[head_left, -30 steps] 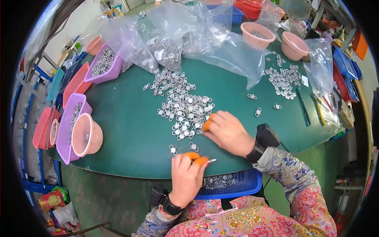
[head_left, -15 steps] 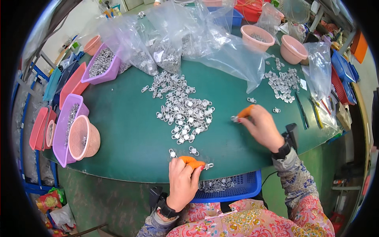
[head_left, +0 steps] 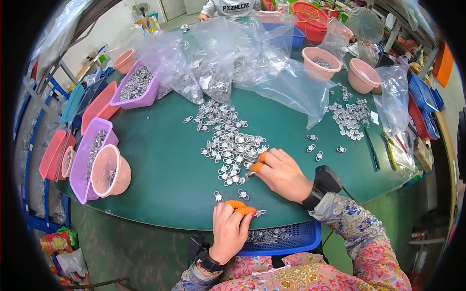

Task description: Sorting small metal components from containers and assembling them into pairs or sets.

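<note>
My left hand [head_left: 229, 230], with orange covers on its fingers, is at the table's near edge. Its thumb and forefinger pinch a small silver metal clasp [head_left: 261, 213] with loop ends. Two more clasps [head_left: 243, 195] lie just beyond that hand. My right hand [head_left: 284, 177], also wearing orange finger covers, reaches to the near right edge of a pile of clasps [head_left: 230, 140]. Its fingertips are pressed together at the pile, and what lies between them is hidden. Several loose clasps [head_left: 319, 155] are on the green table to the right.
A blue basket [head_left: 310, 237] of metal parts sits below the table's near edge. Purple bins [head_left: 77, 182] and a pink bowl [head_left: 124, 177] stand left. Clear bags [head_left: 291, 92] lie behind the pile. Flat metal pieces [head_left: 349, 119] and tools [head_left: 372, 150] are right. A person [head_left: 228, 7] is at the far end.
My right hand has let go of a clasp on the right of the table and moved left to the pile. My left hand still pinches its clasp. The view has shifted slightly.
</note>
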`<state>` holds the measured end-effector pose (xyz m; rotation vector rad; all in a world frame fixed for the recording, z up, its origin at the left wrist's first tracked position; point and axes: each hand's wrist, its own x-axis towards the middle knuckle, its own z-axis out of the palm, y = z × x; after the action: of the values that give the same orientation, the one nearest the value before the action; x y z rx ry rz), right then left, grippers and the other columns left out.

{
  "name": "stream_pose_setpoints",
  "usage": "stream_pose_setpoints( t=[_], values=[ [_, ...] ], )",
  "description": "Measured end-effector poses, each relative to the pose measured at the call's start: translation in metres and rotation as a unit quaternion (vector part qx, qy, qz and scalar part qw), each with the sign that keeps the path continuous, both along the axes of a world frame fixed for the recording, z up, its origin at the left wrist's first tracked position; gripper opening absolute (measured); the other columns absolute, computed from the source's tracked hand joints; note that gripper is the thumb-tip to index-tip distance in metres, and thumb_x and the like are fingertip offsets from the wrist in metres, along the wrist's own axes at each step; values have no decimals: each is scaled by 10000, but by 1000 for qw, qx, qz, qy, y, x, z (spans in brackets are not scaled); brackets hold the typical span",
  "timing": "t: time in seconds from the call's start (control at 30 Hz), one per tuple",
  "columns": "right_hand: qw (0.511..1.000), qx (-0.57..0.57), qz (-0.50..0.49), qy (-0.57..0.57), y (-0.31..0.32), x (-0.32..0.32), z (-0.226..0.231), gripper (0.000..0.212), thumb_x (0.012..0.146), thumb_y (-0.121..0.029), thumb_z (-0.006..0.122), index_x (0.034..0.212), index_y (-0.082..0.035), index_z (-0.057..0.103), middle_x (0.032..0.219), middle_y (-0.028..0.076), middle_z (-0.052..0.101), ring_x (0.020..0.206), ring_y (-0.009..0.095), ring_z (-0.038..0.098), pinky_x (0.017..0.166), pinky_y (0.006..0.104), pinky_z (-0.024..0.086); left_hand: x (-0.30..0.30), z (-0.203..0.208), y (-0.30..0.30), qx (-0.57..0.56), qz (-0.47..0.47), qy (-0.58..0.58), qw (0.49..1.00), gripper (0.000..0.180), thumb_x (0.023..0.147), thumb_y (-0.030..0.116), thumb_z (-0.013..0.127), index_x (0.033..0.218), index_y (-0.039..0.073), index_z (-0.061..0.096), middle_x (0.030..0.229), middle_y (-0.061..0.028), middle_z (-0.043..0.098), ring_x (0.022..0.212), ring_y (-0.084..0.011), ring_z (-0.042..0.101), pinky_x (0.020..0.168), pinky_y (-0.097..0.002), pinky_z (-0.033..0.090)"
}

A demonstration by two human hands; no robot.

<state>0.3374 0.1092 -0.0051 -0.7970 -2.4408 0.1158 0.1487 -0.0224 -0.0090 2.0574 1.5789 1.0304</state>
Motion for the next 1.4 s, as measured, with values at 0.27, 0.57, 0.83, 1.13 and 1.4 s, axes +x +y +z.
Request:
stream_pose_setpoints(
  t=[0.27,0.57,0.83,1.13,1.4],
  values=[
    [923,-349,-95,133,-24,27,-1,187,901,-199,739,1016,-56,772,775,96,655,689,241,611,649,377,490,-1,0,1,0,5,10,1000,103,844,69,732,943,40,740,959,-125,597,909,-326,519,814,-420,411],
    [832,-509,-99,199,-34,38,9,195,910,-211,747,1021,-52,765,738,36,675,652,92,558,599,290,456,-4,5,-2,-29,-9,-7,1000,107,847,73,734,951,51,747,980,-125,614,941,-324,536,837,-420,432],
    [937,-334,40,93,-40,45,34,203,885,-203,753,1059,-101,735,974,49,657,902,244,596,796,352,496,-15,34,-9,-14,-76,21,997,221,820,36,735,1039,63,748,1007,-111,633,956,-324,563,859,-418,458],
    [990,-116,-70,40,-17,21,-5,231,852,-179,752,1031,-54,676,1011,105,553,963,309,541,827,402,482,5,1,86,89,-26,151,984,204,814,19,718,1015,49,743,1038,-107,591,990,-319,517,863,-428,441],
    [972,-203,-91,79,-26,35,-2,136,882,-154,723,874,-21,696,898,100,582,871,295,551,768,402,474,-5,25,65,-98,0,-63,993,175,898,51,707,1066,18,745,909,-61,701,838,-158,610,748,-304,492]
  ],
)
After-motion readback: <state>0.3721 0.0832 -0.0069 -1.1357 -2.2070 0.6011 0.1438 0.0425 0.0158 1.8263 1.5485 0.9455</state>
